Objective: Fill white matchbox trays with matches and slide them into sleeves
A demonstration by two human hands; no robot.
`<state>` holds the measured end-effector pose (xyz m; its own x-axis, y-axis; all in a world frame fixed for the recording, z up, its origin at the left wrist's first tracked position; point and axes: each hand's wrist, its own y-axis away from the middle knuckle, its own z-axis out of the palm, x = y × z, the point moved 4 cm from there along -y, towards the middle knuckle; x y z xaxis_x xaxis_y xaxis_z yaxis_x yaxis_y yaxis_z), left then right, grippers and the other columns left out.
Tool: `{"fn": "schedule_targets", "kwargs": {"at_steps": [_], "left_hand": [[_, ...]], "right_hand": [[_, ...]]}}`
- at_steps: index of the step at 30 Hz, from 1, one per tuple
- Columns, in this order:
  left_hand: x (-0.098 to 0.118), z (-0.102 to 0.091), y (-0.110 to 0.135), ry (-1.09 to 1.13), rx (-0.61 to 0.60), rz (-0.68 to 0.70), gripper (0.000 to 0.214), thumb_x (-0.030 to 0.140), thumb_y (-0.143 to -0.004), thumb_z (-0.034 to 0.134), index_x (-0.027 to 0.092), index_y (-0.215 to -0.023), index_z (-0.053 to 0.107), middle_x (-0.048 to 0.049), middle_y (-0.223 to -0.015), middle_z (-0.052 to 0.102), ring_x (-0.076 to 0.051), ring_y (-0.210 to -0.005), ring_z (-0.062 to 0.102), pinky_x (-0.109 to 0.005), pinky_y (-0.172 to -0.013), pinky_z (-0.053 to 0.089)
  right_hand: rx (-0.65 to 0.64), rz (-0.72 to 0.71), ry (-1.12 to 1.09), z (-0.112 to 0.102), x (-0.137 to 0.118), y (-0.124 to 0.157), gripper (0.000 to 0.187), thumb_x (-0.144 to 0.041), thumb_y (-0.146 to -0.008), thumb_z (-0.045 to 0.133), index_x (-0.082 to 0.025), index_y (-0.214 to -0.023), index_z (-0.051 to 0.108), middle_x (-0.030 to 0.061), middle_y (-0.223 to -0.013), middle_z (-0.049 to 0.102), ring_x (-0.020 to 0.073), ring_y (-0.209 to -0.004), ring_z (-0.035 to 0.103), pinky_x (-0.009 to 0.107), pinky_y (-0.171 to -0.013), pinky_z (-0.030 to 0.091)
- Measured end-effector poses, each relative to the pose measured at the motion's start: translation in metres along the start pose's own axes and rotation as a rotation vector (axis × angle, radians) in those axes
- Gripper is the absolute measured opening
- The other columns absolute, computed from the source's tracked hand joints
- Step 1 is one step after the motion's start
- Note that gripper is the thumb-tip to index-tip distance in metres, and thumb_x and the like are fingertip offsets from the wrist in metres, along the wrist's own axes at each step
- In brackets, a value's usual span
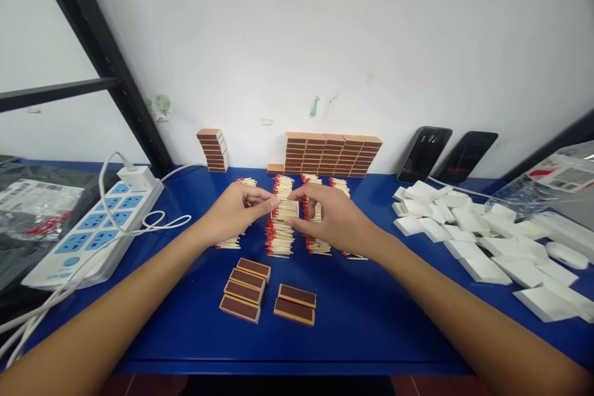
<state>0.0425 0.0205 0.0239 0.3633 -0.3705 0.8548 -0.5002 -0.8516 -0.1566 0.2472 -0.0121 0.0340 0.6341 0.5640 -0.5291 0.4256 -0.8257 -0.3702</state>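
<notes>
Between my two hands is a small white matchbox tray (285,210) filled with matches, above one of the long rows of red-tipped matches (279,239). My left hand (242,209) pinches its left end, thumb on top of the other fingers' side. At the right end, my right hand (331,215) grips it with thumb below and index finger above. More match rows (318,244) lie on both sides, partly hidden by my hands. Closer to me, several closed matchboxes (245,291) lie in a left column, and two matchboxes (294,304) lie to their right.
Stacked matchboxes (331,154) and a smaller stack (213,150) stand against the wall. Empty white trays (468,229) are heaped at right, before two phones (424,153). A power strip (97,229) with loose white cables lies at left on the blue table (371,328).
</notes>
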Motion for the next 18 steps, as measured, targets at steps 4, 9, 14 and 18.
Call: {"fn": "schedule_targets", "kwargs": {"at_steps": [4,9,14,18], "left_hand": [[0.0,-0.006,-0.003,-0.089,0.081,0.031,0.033,0.047,-0.093,0.073,0.018,-0.103,0.084,-0.0062,-0.092,0.083,-0.018,-0.077,0.071,-0.029,-0.069,0.053],[-0.004,-0.004,-0.007,-0.106,0.08,0.049,0.031,0.045,-0.092,0.074,0.017,-0.102,0.084,-0.0071,-0.093,0.083,-0.02,-0.082,0.073,-0.029,-0.071,0.053],[-0.005,-0.005,-0.009,-0.184,0.098,0.068,0.031,0.044,-0.093,0.072,0.017,-0.103,0.084,-0.0063,-0.092,0.081,-0.017,-0.075,0.067,-0.028,-0.067,0.049],[-0.002,-0.008,-0.008,-0.3,0.113,0.104,0.028,0.044,-0.094,0.072,0.021,-0.106,0.085,-0.0033,-0.086,0.079,-0.014,-0.066,0.058,-0.027,-0.063,0.044]], "right_hand": [[0.03,0.079,-0.086,0.004,0.014,-0.004,0.026,-0.041,-0.097,0.065,-0.019,-0.109,0.075,0.0013,-0.075,0.07,0.0157,-0.062,0.057,0.03,-0.061,0.043],[0.013,0.126,-0.134,0.007,0.021,-0.007,0.024,-0.04,-0.096,0.065,-0.02,-0.098,0.079,0.0015,-0.074,0.071,0.0156,-0.062,0.054,0.029,-0.059,0.042],[0.046,0.138,-0.126,0.009,0.021,-0.008,0.024,-0.04,-0.094,0.067,-0.019,-0.099,0.079,0.0011,-0.074,0.071,0.0144,-0.061,0.051,0.028,-0.058,0.039],[0.066,0.115,-0.097,0.01,0.021,-0.008,0.02,-0.036,-0.093,0.068,-0.021,-0.098,0.08,-0.0001,-0.071,0.07,0.0137,-0.058,0.049,0.028,-0.056,0.037]]}}
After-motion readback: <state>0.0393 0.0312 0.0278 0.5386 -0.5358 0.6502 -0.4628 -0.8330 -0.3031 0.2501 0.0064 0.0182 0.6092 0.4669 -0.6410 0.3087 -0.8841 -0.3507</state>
